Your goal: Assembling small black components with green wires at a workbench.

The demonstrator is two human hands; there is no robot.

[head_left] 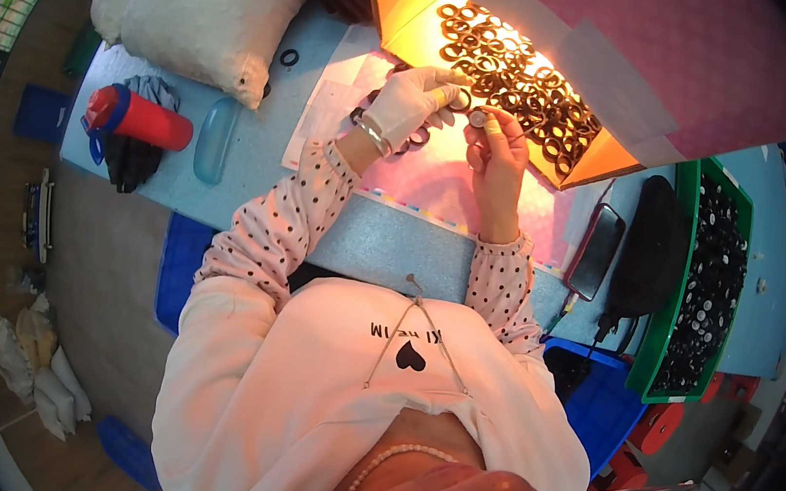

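My left hand (401, 112), in a white glove, pinches a dark ring (467, 104) at its fingertips. Just to the right, my bare right hand (500, 168) grips a small round silver-grey piece (477, 118) between thumb and fingers, close beside the ring. Whether the two pieces touch, I cannot tell. Beyond both hands, a heap of black rings (565, 119) lies under a bright lamp glow inside an open-fronted box (609, 162). A few more rings (419, 137) rest on the pink sheet by my left wrist, partly hidden by it.
A stuffed white sack (196, 10), a red bottle (158, 123) and a clear blue case (216, 140) are on the left of the blue table. To the right lie a phone (596, 251), a black pouch (650, 243) and a green tray (676, 280) of small black parts.
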